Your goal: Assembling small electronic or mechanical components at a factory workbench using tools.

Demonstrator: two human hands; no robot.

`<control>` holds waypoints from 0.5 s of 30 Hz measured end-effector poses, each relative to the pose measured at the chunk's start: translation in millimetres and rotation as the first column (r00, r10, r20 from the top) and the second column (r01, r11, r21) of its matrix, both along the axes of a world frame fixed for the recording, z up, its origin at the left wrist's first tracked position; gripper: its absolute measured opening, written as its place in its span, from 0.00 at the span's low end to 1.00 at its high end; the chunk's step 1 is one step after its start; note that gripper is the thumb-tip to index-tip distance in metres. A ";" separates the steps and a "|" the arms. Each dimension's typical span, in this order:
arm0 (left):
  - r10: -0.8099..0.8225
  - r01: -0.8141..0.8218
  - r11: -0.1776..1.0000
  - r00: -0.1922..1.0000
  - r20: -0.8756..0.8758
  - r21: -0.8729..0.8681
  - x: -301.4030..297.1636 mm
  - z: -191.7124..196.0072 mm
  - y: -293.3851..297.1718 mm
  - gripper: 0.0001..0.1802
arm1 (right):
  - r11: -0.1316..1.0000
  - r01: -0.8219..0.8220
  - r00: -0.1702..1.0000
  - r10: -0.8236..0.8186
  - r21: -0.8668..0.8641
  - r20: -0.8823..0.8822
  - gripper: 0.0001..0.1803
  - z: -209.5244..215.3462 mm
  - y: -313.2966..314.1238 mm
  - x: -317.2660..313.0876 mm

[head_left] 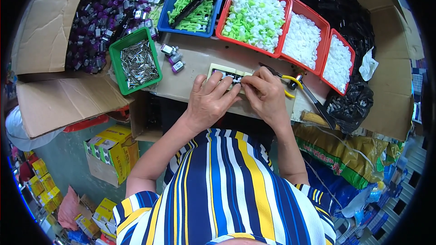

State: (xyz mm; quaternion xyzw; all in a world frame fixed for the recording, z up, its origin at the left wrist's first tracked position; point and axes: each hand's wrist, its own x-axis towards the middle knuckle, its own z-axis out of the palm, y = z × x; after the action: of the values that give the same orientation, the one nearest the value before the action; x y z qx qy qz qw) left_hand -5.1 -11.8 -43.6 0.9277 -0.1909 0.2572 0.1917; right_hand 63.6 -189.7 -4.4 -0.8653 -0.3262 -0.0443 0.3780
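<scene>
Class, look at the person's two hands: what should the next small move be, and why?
Probably a light press with the right hand on the cream, rectangular, plastic-looking holder, while the left hand steadies it. Both hands are close together at it, with small white pieces showing in between. What the right hand pinches, if anything, is hidden.

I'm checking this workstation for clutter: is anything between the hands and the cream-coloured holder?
Nothing visible is: the left hand and right hand are both at the cream-coloured holder. The yellow-handled pliers lie beside the right hand, not in between.
</scene>
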 end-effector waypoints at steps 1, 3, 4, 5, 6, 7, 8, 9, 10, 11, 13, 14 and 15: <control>0.003 -0.003 1.000 1.000 0.001 0.016 -0.2 -0.5 -0.2 0.18 | 1.000 -0.001 1.000 0.001 -0.011 -0.031 0.07 1.2 -0.4 0.3; 0.004 -0.004 0.999 1.000 0.001 0.033 0.4 0.3 -0.4 0.18 | 1.000 0.000 0.998 -0.001 -0.020 -0.062 0.07 1.5 -1.8 0.6; -0.001 0.001 0.999 1.000 0.003 0.040 1.5 1.9 -0.6 0.18 | 0.999 0.025 0.993 -0.020 0.035 -0.117 0.07 1.4 -2.6 0.8; -0.006 0.006 0.999 1.000 0.005 0.047 2.5 2.8 -0.8 0.18 | 0.995 0.053 0.984 -0.037 0.088 -0.174 0.07 1.2 -3.2 1.0; -0.007 0.007 0.999 1.000 0.004 0.049 2.7 2.6 -0.7 0.18 | 0.994 0.054 0.984 -0.038 0.090 -0.175 0.07 1.3 -3.4 2.0; -0.004 0.003 0.998 1.000 0.010 0.059 2.8 2.3 -0.2 0.17 | 0.998 0.037 0.992 -0.031 0.044 -0.126 0.08 2.0 -3.5 3.8; -0.002 0.001 0.998 1.000 0.016 0.069 3.1 2.0 0.2 0.17 | 1.000 0.022 0.997 -0.022 -0.003 -0.077 0.09 2.2 -4.0 4.9; -0.005 0.004 0.998 1.000 0.016 0.070 3.7 1.7 0.5 0.17 | 1.000 0.025 0.997 -0.025 -0.002 -0.077 0.09 1.3 -4.1 4.9; -0.007 0.005 0.997 1.000 0.020 0.077 4.4 1.4 0.7 0.16 | 0.999 -0.017 0.999 0.016 -0.035 -0.030 0.10 -0.1 -3.8 4.7; -0.009 0.007 0.997 1.000 0.025 0.083 5.2 1.2 0.8 0.16 | 0.996 -0.058 0.998 0.059 -0.070 0.016 0.11 -0.8 -4.2 4.5; -0.010 0.008 0.996 1.000 0.028 0.090 5.8 1.5 1.9 0.16 | 0.993 -0.063 0.997 0.066 -0.097 0.027 0.12 2.0 -5.3 4.5; -0.010 0.007 0.995 0.999 0.033 0.095 6.0 1.6 2.3 0.16 | 0.990 -0.071 0.996 0.076 -0.125 0.039 0.12 3.2 -6.0 4.5; -0.013 0.010 0.995 0.999 0.033 0.095 6.0 1.2 3.1 0.16 | 0.990 -0.067 0.997 0.073 -0.125 0.039 0.12 2.4 -7.0 3.9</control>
State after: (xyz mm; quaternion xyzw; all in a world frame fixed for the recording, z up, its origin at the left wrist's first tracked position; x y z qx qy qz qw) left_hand 0.9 -8.7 -42.4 0.9302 -0.2115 0.2620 0.1460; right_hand 67.5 -196.7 -2.0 -0.8740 -0.3666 -0.0294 0.3177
